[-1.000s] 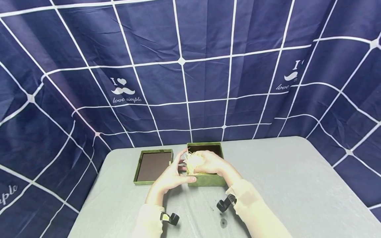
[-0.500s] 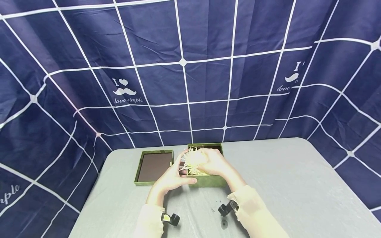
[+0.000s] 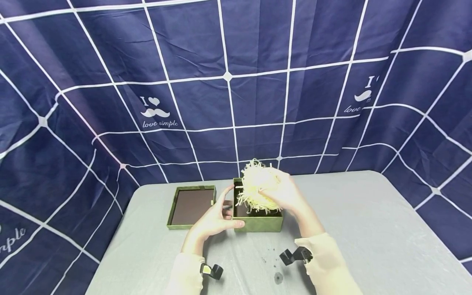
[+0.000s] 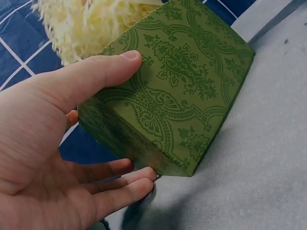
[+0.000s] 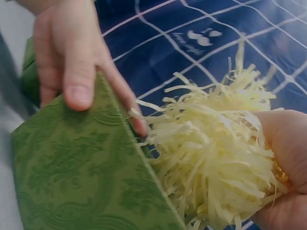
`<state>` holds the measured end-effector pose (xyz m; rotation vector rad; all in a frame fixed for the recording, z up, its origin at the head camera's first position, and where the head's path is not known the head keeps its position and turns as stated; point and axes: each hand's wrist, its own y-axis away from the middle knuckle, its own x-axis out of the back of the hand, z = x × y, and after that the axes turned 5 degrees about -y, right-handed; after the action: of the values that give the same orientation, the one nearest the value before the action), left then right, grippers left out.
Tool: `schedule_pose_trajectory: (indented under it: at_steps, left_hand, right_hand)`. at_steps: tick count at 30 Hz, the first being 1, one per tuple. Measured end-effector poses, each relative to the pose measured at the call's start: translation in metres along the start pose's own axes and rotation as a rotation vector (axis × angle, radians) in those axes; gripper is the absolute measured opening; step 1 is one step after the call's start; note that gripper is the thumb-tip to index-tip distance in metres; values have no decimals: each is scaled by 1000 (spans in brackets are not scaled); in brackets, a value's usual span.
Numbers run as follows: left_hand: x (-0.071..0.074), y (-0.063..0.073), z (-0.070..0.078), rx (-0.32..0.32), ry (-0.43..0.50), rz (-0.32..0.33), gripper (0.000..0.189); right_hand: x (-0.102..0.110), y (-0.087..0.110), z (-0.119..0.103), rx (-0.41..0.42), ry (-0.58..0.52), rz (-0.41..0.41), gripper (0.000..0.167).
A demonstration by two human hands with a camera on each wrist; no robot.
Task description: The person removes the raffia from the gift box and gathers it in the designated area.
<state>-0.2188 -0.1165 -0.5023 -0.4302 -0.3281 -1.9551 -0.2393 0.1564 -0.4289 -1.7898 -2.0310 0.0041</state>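
A deep green box (image 3: pixel 258 224) with a dark brown inside and a raised floral pattern stands on the table. My left hand (image 3: pixel 214 219) holds it at its left end, the thumb (image 4: pixel 112 72) lying on the patterned front wall and the fingers at the side. Above the box's opening, my right hand (image 3: pixel 289 190) grips a big bunch of pale yellow shredded paper (image 5: pixel 216 148). Loose strands stick out all round and overlap the box's rim in the head view. Much of the right hand's grip is hidden behind the strands.
To the left of the box lies a shallow green lid (image 3: pixel 193 207), its brown inside facing up. The grey table (image 3: pixel 354 229) ends at a dark blue curtain (image 3: pixel 258 102) with white lines. A dark spot (image 3: pixel 278 278) marks the table near the front.
My right hand has lifted the shredded paper up out of the box and moved slightly right, baring more of the dark interior. My left hand stays at the box.
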Motion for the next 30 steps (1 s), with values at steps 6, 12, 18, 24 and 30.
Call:
schedule_pose_trajectory:
  at_steps: [6, 12, 18, 24, 30]
  left_hand:
    - [-1, -1, 1, 1, 0, -8, 123]
    - [-1, -1, 0, -6, 15, -14, 123]
    - [-1, -1, 0, -10, 16, -16, 123]
    - [0, 0, 1, 0, 17, -22, 124]
    - [-1, 1, 2, -6, 11, -20, 126]
  right_hand:
    - [25, 12, -5, -33, -175, 129, 63]
    - [46, 20, -11, -28, -220, 250, 61]
    - [61, 24, -7, -35, -176, 379, 57]
    - [72, 30, 4, -74, -179, 512, 57]
    - [76, 34, 14, -46, -293, 608, 57]
